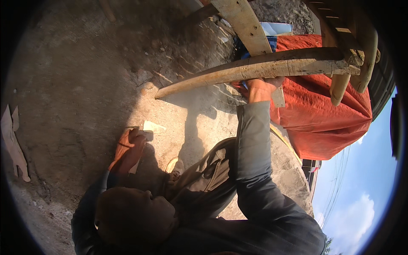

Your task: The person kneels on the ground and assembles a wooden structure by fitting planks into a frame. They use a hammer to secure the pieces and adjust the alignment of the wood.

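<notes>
A curved wooden piece [255, 68], like a chair leg, spans the upper right and belongs to a wooden frame. My right hand [262, 87], in a grey sleeve, is closed against its lower edge; the wood hides part of the fingers. A flat slat [244, 25] with dark holes meets the curved piece from above. Low over the ground at left, my left hand [129, 148] is closed, partly in shadow. What it holds, if anything, cannot be made out. Beside its fingers is a small pale flat piece [154, 126].
An orange-red cover [327, 114] drapes over something at right, behind the frame. More frame parts, including a rounded post [367, 55], crowd the upper right corner. A torn pale scrap [15, 144] lies on the dirt ground [76, 85] at far left. One shoe [174, 165] shows below.
</notes>
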A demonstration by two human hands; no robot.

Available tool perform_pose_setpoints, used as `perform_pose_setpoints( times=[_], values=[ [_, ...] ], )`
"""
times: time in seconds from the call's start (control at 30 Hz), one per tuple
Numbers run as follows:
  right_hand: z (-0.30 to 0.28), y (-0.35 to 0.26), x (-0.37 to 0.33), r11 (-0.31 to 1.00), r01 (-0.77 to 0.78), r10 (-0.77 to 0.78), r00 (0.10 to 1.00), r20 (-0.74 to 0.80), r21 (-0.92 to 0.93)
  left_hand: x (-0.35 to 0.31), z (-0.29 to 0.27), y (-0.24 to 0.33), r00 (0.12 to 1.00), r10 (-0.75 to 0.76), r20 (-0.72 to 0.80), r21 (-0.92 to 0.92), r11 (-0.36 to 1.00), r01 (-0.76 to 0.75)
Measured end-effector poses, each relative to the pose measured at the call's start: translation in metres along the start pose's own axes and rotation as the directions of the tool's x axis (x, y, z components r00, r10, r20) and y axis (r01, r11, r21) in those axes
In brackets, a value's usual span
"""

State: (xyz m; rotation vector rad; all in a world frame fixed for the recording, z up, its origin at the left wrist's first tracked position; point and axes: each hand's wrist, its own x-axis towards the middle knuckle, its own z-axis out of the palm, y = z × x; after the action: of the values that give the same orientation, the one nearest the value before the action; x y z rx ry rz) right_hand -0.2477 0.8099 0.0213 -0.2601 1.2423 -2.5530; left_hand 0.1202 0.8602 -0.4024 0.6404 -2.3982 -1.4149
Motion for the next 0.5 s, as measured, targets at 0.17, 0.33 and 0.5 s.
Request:
perform_pose_setpoints(
  times=[0.17, 0.33, 0.5],
  values=[
    [0.008, 0.01, -0.005, 0.999, -0.022, 0.022, 1.0, -0.014, 0.045, -0.087, 0.035, -0.101, 0.984, -0.168, -0.054, 0.124, 0.977, 0.173],
    [-0.003, 0.004, 0.0, 0.995, -0.016, 0.012, 0.999, 0.043, 0.103, -0.047, -0.011, 0.008, 0.944, -0.331, -0.009, 0.234, 0.917, 0.323],
    [0.005, 0.007, -0.001, 0.991, -0.1, 0.099, 0.995, 0.014, 0.094, 0.039, -0.191, 0.112, 0.929, -0.323, -0.182, -0.428, 0.876, 0.221]
  ],
)
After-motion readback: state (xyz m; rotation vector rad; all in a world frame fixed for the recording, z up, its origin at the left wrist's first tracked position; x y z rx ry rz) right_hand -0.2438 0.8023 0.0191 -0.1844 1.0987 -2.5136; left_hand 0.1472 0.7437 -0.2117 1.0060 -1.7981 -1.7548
